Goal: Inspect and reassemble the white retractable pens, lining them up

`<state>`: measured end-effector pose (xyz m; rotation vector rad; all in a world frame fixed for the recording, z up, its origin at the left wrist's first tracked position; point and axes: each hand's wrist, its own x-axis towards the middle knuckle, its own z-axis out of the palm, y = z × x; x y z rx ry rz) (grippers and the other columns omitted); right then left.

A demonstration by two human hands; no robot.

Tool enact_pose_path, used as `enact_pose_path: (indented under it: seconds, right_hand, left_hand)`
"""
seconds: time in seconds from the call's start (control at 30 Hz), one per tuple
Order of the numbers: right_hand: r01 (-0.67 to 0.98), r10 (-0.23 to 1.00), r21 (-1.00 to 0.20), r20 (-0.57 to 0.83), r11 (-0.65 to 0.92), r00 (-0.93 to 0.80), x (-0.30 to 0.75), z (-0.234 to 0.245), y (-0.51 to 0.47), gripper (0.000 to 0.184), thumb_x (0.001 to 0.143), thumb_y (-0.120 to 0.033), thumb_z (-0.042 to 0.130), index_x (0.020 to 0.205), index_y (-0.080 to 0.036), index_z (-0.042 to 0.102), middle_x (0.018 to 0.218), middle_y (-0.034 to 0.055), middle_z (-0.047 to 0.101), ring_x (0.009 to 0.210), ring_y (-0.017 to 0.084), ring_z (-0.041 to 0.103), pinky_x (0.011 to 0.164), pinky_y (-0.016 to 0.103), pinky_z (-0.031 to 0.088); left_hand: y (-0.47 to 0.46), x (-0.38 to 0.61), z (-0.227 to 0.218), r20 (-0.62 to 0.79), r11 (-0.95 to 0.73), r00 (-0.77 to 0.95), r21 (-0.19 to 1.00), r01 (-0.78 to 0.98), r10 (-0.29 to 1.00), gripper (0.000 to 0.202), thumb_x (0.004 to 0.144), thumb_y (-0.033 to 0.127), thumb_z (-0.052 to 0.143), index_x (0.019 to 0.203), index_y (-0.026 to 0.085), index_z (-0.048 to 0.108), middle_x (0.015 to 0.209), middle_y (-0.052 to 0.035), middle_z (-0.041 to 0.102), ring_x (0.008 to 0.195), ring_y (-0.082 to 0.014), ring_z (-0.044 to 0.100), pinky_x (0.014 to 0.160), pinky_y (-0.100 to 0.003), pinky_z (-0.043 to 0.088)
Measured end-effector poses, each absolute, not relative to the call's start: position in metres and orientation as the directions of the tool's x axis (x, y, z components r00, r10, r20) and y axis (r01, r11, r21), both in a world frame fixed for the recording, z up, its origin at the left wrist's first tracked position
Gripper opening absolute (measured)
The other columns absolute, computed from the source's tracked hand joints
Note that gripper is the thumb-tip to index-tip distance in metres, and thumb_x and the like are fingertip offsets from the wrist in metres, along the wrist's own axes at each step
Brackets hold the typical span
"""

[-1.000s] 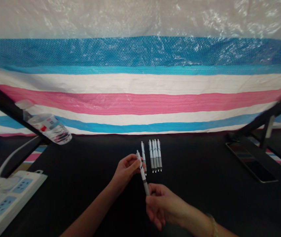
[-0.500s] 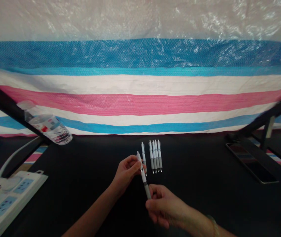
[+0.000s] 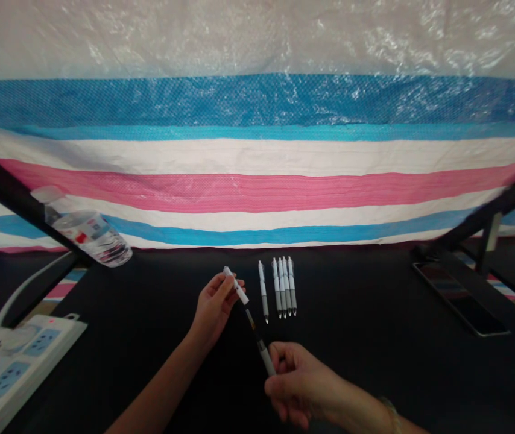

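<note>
My left hand [image 3: 212, 304] pinches the white upper barrel [image 3: 236, 286] of a pen, tilted up to the left. My right hand [image 3: 300, 386] grips the grey lower part of the pen [image 3: 266, 360]. The two halves are pulled apart, and a thin dark refill [image 3: 251, 319] shows between them. Just beyond, several white and grey pens [image 3: 283, 294] lie side by side on the black table [image 3: 375, 337], with one more pen [image 3: 263, 290] a little to their left.
A clear water bottle [image 3: 86, 232] lies tilted at the left. A white power strip [image 3: 11, 367] sits at the lower left corner. A dark phone [image 3: 461, 298] lies at the right beside a black stand. A striped plastic sheet [image 3: 257, 181] hangs behind the table.
The pen was whole between both hands. Now my left hand has pulled the upper barrel up and to the left, baring the refill, while my right hand keeps the lower part.
</note>
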<state>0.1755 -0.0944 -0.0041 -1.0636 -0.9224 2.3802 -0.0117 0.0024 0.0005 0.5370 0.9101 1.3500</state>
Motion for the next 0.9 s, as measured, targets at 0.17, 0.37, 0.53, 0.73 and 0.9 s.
enact_pose_path:
  seconds: [0.17,0.37,0.53,0.73,0.9]
  right_hand:
    - [-0.103,0.579,-0.698,-0.492,-0.708,-0.650,0.177,-0.008,-0.095,0.039,0.068,-0.034,0.073,0.085,-0.022,0.040,0.048,-0.0062,0.062,0.027,0.005,0.043,0.031,0.011,0.025]
    - [-0.148,0.593,-0.688,-0.473,-0.711,-0.651,0.177,-0.012,-0.096,0.048,0.067,-0.042,0.080,0.085,-0.022,0.040,0.050,-0.0045,0.063,0.027,0.005,0.044,0.031,0.012,0.025]
    - [-0.172,0.610,-0.690,-0.460,-0.703,-0.646,0.177,-0.012,-0.095,0.050,0.067,-0.043,0.080,0.085,-0.023,0.039,0.050,-0.0047,0.063,0.027,0.006,0.044,0.030,0.012,0.025]
    - [-0.217,0.636,-0.691,-0.436,-0.690,-0.637,0.175,-0.014,-0.094,0.048,0.069,-0.042,0.079,0.084,-0.023,0.037,0.050,-0.0062,0.062,0.026,0.004,0.039,0.030,0.013,0.023]
    - [-0.261,0.658,-0.681,-0.422,-0.684,-0.624,0.174,-0.016,-0.094,0.051,0.070,-0.048,0.079,0.082,-0.023,0.036,0.051,-0.0061,0.061,0.026,0.004,0.039,0.031,0.014,0.023]
  left_hand:
    - [0.003,-0.012,0.001,-0.265,0.190,-0.034,0.772,-0.606,0.964,0.038,0.057,0.032,0.093,0.082,0.012,0.072,0.073,-0.0044,0.075,0.064,-0.0128,0.069,0.061,-0.020,0.058]
    - [0.001,-0.010,0.003,-0.283,0.250,0.039,0.765,-0.593,0.958,0.038,0.056,0.033,0.093,0.081,0.013,0.072,0.071,-0.0043,0.074,0.063,-0.0120,0.068,0.061,-0.019,0.057]
    - [-0.007,-0.005,0.006,-0.243,0.289,0.157,0.784,-0.550,0.957,0.035,0.062,0.035,0.090,0.081,0.014,0.069,0.070,-0.0031,0.073,0.062,-0.0118,0.067,0.062,-0.019,0.056]
    - [-0.017,0.001,0.007,-0.183,0.315,0.320,0.845,-0.431,0.929,0.030,0.071,0.034,0.085,0.082,0.015,0.065,0.071,-0.0046,0.072,0.063,-0.0144,0.067,0.063,-0.024,0.055]
    - [-0.016,-0.001,0.003,-0.146,0.271,0.335,0.891,-0.364,0.931,0.027,0.074,0.033,0.082,0.083,0.016,0.064,0.074,-0.0050,0.073,0.066,-0.0153,0.067,0.064,-0.025,0.054]
